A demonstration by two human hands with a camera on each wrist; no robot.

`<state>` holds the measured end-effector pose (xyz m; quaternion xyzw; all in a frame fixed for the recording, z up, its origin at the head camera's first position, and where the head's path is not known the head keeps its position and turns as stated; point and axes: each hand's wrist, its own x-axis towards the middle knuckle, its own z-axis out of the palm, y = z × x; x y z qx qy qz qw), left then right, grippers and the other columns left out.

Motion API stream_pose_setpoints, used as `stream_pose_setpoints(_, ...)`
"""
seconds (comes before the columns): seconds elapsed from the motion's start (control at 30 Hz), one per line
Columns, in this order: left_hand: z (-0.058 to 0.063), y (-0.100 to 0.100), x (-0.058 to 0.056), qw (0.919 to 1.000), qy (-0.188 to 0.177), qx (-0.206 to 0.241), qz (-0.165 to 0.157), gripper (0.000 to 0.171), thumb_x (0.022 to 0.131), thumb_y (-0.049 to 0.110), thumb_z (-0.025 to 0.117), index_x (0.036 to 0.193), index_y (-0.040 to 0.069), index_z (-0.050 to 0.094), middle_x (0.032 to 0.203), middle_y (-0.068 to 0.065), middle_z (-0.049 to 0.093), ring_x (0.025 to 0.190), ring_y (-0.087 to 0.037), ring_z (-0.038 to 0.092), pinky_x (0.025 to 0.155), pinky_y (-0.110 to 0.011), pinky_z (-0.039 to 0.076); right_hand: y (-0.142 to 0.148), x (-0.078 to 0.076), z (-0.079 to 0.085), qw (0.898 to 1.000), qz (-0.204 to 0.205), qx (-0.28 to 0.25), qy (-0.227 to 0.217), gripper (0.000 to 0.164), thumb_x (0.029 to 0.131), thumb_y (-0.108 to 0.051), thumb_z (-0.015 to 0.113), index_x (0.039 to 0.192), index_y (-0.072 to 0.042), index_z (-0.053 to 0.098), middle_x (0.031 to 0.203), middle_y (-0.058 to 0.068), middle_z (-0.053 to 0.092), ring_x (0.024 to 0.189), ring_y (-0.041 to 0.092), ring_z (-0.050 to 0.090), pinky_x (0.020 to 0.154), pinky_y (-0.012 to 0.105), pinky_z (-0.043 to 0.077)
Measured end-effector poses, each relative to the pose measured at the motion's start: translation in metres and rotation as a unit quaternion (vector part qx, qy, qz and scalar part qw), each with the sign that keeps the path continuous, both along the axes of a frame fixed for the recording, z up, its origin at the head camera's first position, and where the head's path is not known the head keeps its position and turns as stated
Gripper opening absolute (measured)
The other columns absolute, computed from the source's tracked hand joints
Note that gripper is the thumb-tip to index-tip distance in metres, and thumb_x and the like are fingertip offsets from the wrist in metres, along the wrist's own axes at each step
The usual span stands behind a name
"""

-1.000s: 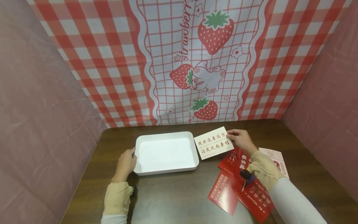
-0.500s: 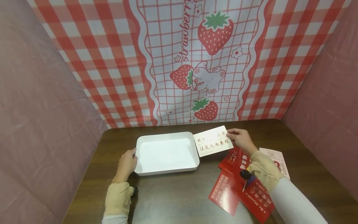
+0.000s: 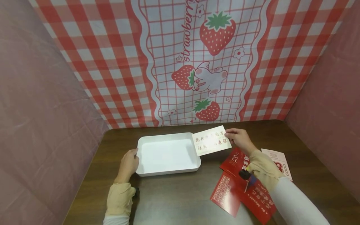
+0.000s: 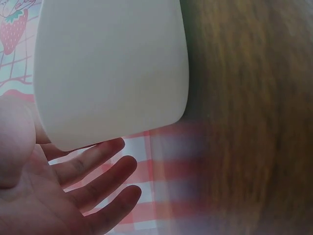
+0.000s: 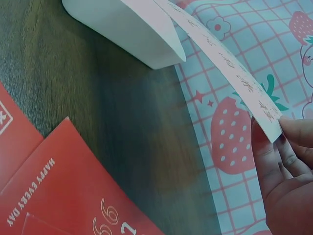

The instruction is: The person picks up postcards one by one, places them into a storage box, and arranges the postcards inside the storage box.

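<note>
A white tray (image 3: 168,172) stands on the brown table. At its left end my left hand (image 3: 129,164) holds the rim; the left wrist view shows the thumb at the rim and the other fingers spread by the outer wall of the tray (image 4: 112,73). My right hand (image 3: 241,140) pinches a cream card (image 3: 211,144) with red writing by its right edge, between thumb and fingers. The card's left edge overlaps the tray's right rim. In the right wrist view the card (image 5: 230,68) looks slightly bowed and is raised off the table.
Several red cards (image 3: 226,193) lie overlapping on the table (image 3: 174,200) under the right forearm. A white card with "GOOD" on it (image 3: 281,164) lies to their right. A strawberry-patterned cloth (image 3: 197,62) hangs behind the table, with pink cloth (image 3: 50,109) at the sides.
My right hand has moved slightly left with the cream card, and the card's left edge now overlaps the tray's rim. The left hand stays at the tray.
</note>
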<state>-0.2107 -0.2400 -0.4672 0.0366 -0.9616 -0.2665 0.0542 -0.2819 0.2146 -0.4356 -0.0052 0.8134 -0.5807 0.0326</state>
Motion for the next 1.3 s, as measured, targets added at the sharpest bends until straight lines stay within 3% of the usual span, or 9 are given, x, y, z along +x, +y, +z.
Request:
stream_pose_setpoints(0.43, 0.007, -0.007, 0.0, 1.0, -0.003, -0.001, 0.008, 0.045, 0.09, 0.002, 0.044, 0.133, -0.007, 0.054, 0.134, -0.029, 0.055, 0.124, -0.048, 0.051, 0.105, -0.059, 0.04, -0.019, -0.004, 0.009, 0.998, 0.014, -0.069, -0.007, 0.038, 0.096, -0.005, 0.055, 0.125, 0.019, 0.052, 0.069, -0.007, 0.054, 0.063, 0.005, 0.048, 0.058, 0.023, 0.049)
stream_pose_setpoints(0.8, 0.0, 0.0, 0.001, 0.9999, 0.011, -0.001, -0.007, 0.042, 0.09, 0.002, 0.046, 0.13, -0.006, 0.058, 0.131, -0.029, 0.059, 0.123, -0.047, 0.053, 0.104, -0.057, 0.041, -0.019, 0.005, 0.006, 0.988, 0.014, -0.135, -0.076, 0.04, 0.097, -0.005, 0.053, 0.129, 0.018, 0.046, 0.074, -0.008, 0.065, 0.065, 0.004, 0.062, 0.06, 0.022, 0.057)
stream_pose_setpoints(1.03, 0.0, 0.002, 0.002, 1.0, 0.003, -0.001, 0.003, 0.042, 0.09, 0.002, 0.046, 0.131, -0.006, 0.057, 0.131, -0.029, 0.058, 0.123, -0.047, 0.052, 0.106, -0.057, 0.04, -0.024, 0.009, 0.004, 0.985, 0.035, -0.151, -0.074, 0.042, 0.097, -0.006, 0.054, 0.13, 0.019, 0.044, 0.075, -0.008, 0.066, 0.066, 0.004, 0.065, 0.061, 0.023, 0.059)
stream_pose_setpoints(1.3, 0.001, 0.0, 0.0, 0.9999, -0.008, -0.001, 0.01, 0.045, 0.091, 0.004, 0.044, 0.134, -0.007, 0.054, 0.133, -0.03, 0.056, 0.124, -0.048, 0.051, 0.106, -0.058, 0.04, -0.041, 0.009, 0.002, 0.982, 0.044, -0.166, -0.084, 0.031, 0.097, -0.004, 0.053, 0.121, 0.015, 0.049, 0.073, -0.006, 0.066, 0.064, 0.005, 0.065, 0.058, 0.022, 0.057)
